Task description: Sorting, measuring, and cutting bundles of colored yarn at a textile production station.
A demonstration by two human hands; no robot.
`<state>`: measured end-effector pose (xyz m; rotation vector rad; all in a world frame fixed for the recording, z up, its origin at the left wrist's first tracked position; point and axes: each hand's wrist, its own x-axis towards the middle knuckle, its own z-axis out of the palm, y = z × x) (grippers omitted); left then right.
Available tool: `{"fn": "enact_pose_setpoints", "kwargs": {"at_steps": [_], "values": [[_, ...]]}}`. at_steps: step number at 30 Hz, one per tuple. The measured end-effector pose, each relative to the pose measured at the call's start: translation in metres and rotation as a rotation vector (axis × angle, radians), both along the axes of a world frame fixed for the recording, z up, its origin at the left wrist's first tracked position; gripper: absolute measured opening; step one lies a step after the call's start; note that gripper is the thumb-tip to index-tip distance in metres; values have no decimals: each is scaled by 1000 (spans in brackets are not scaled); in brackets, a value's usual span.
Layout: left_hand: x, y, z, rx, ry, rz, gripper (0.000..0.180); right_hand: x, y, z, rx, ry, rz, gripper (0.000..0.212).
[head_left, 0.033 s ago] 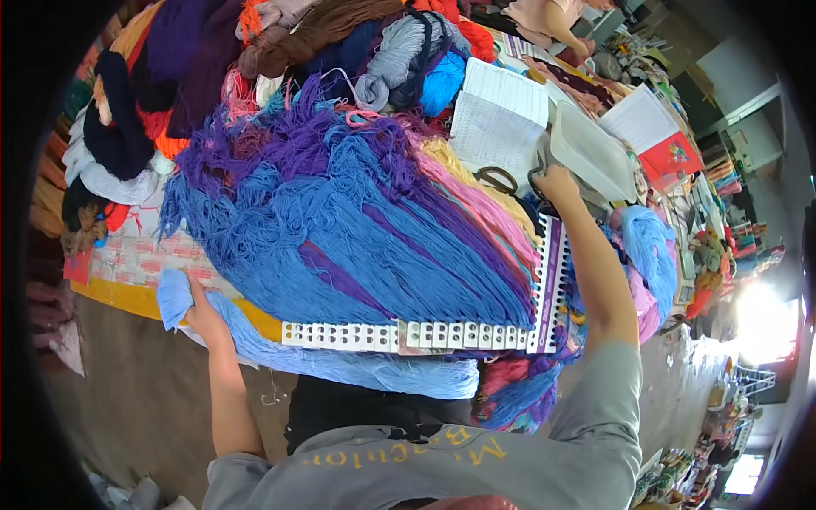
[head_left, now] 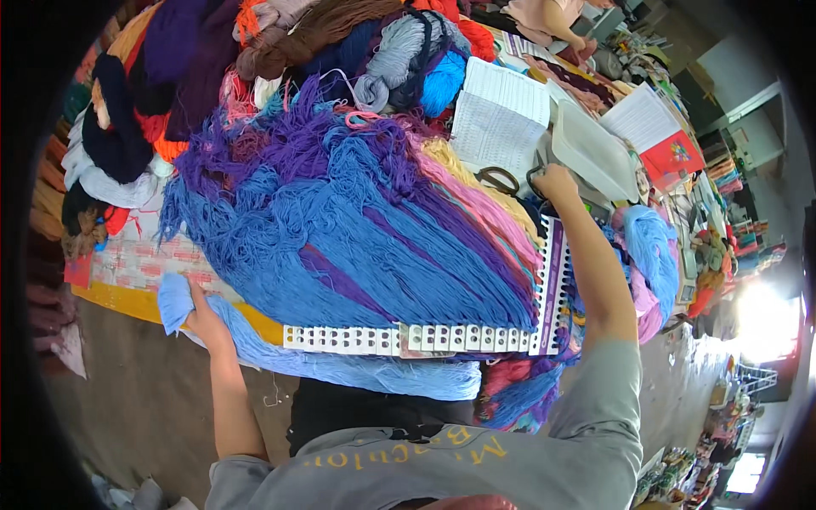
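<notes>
My left hand (head_left: pixel 204 319) is closed round the end of a light blue yarn hank (head_left: pixel 399 376), whose cut-looking end pokes out above my fingers. The hank runs right along the table's front edge, by my waist. Out at the right, my right hand (head_left: pixel 555 182) grips a pair of dark-handled scissors (head_left: pixel 538 164), mostly hidden by the fingers. Just left of it lies another dark looped handle (head_left: pixel 498 178). Between my arms spreads a big heap of blue and purple yarn (head_left: pixel 340 229), its strands running to a white perforated card strip (head_left: pixel 340 337) along the front.
A second punched strip (head_left: pixel 551 289) stands at the right end of the heap. Beyond are an open notebook (head_left: pixel 500 110), a clear plastic tray (head_left: pixel 595 153) and a red folder (head_left: pixel 671 160). Yarn hanks pile up at the back left. Another person's arm (head_left: pixel 561 21) shows at the far side.
</notes>
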<state>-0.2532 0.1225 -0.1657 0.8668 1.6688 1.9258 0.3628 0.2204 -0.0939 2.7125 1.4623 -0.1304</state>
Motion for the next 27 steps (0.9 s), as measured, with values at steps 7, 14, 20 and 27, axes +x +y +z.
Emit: {"fn": "enact_pose_setpoints", "kwargs": {"at_steps": [7, 14, 20, 27], "values": [[2, 1, -1, 21, 28, -19, 35, 27, 17, -47, 20, -27, 63, 34], [-44, 15, -40, 40, 103, -10, 24, -71, -67, 68, 661, 372, 553, 39], [-78, -27, 10, 35, -369, 18, 13, -220, -279, 49, 267, 637, 1142, 31], [-98, -62, 110, 121, -99, 27, 13, -265, -342, -123, 145, 377, 800, 63]]}}
